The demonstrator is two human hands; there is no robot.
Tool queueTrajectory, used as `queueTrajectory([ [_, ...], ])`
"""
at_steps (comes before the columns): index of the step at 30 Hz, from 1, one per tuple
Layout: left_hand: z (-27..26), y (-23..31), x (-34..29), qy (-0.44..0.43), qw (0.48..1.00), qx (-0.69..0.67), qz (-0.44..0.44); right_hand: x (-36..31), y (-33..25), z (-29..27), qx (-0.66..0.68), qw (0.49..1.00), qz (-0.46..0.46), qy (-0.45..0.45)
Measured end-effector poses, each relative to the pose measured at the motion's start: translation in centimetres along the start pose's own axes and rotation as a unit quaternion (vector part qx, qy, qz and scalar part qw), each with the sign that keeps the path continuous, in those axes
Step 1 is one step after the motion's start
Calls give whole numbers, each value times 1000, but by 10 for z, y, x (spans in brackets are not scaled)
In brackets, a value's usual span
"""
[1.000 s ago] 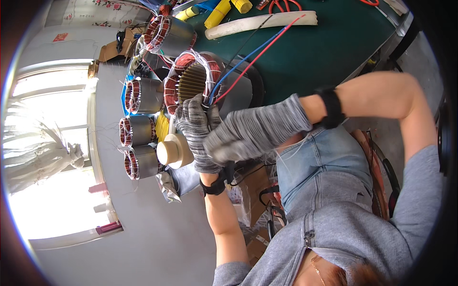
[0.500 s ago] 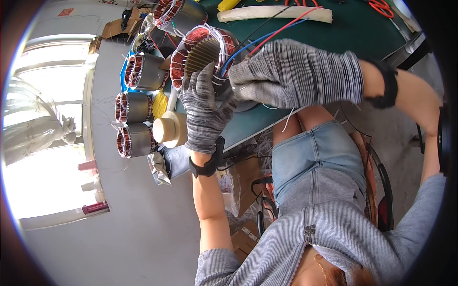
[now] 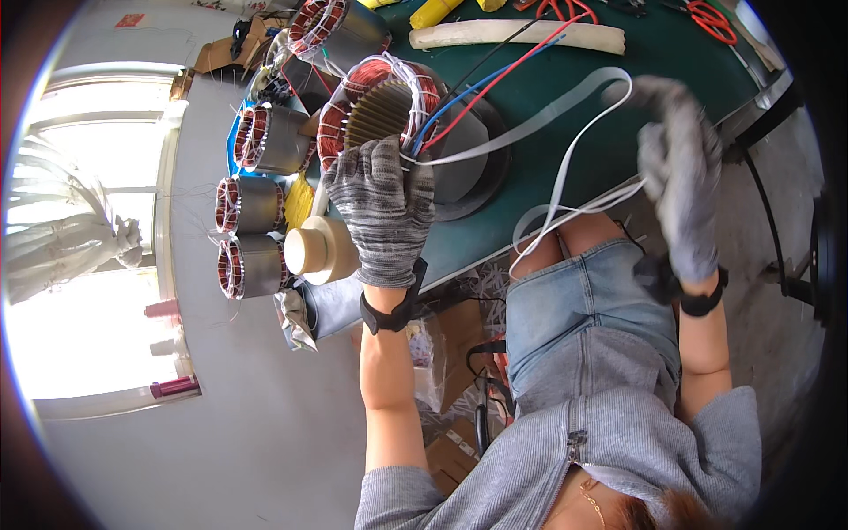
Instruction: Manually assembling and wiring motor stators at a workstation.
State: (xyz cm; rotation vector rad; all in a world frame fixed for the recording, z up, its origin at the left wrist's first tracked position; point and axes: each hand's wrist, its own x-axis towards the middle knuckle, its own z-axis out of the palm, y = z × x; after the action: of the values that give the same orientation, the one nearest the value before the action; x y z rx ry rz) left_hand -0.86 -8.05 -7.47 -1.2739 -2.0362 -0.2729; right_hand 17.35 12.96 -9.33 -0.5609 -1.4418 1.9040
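Observation:
A motor stator (image 3: 331, 132) with copper windings laced in white lies on a round dark grey base (image 3: 481, 168). Over its near rim curl the fingers of my left hand (image 3: 380, 208), in a grey striped glove, gripping the winding end. Black, blue (image 3: 450, 103) and red lead wires rise from the windings beside those fingers. My right hand (image 3: 680, 168), also gloved and smeared by motion, is raised off to the right. From the windings a white lacing tape (image 3: 565, 104) loops across to it and trails over my lap; the hand appears closed on the tape.
Several more wound stators (image 3: 252, 203) stand along the table's left side, near a cream spool-shaped piece (image 3: 322, 250). At the back of the green table (image 3: 671, 53) are a pale curved bar (image 3: 517, 37), yellow rolls (image 3: 433, 11) and red-handled scissors (image 3: 711, 22). Below sits an open cardboard box (image 3: 459, 344).
My right hand has swung from beside the stator out to the right, drawing the white tape into a long loop. My left hand has stayed at the stator's rim, its fingers now curled.

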Motion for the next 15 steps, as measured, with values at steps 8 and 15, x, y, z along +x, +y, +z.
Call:
queueTrajectory([
  [8,-2,7,9,-2,999,-34,-7,59,48,50,116,947,116,-278],
  [15,0,11,10,-36,995,-61,-64,70,37,98,-11,925,-159,-344],
])
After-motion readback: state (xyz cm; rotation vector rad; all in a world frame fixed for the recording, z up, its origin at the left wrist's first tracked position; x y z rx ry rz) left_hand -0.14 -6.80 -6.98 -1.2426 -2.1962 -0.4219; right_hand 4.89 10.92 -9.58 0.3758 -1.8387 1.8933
